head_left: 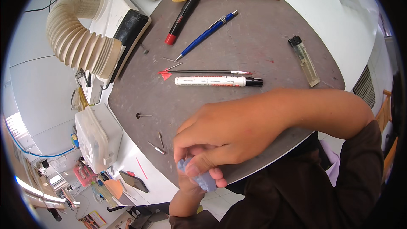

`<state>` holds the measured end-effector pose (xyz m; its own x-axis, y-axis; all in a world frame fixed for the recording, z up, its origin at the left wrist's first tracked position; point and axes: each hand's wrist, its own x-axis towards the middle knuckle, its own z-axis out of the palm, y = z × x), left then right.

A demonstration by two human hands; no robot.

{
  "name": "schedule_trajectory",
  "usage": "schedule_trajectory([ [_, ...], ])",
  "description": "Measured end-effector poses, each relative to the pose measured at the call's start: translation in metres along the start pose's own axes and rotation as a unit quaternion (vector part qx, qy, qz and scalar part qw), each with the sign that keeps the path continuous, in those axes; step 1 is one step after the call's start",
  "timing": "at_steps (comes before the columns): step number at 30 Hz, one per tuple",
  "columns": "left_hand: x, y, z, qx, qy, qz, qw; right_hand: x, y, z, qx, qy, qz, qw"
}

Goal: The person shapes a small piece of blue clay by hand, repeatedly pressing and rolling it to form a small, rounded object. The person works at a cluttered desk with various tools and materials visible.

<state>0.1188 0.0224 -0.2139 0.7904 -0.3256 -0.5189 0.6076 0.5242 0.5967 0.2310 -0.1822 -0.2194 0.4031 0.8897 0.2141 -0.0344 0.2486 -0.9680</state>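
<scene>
Head view: right hand and left hand fingers pinch a bluish lump together

Right hand: mine, bare, no ring or glove; short plain nails.
Right forearm: bare back from my fingers to the elbow.
Sleeve: dark brown, short, ends behind the elbow.
Left hand: bare, mostly hidden beneath my right fingers.

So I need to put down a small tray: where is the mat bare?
Bare: between the blue pen and the lighter. Crowded: around the white marker, and near the mat front edge, where both hands work.
</scene>
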Motion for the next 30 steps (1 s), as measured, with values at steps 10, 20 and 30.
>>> schedule_trajectory([
  [10, -0.008, -0.012, -0.015, -0.112, -0.074, 0.02, 0.991, 0.003, 0.01, 0.004, -0.035, 0.06, -0.036, 0.997],
  [20, -0.002, -0.008, -0.008, -0.128, -0.101, 0.004, 0.987, 0.004, 0.002, 0.002, -0.015, 0.023, 0.002, 1.0],
  [30, 0.002, -0.009, -0.002, -0.147, -0.113, 0.038, 0.982, 0.003, 0.001, 0.001, -0.013, 0.02, 0.017, 1.0],
])
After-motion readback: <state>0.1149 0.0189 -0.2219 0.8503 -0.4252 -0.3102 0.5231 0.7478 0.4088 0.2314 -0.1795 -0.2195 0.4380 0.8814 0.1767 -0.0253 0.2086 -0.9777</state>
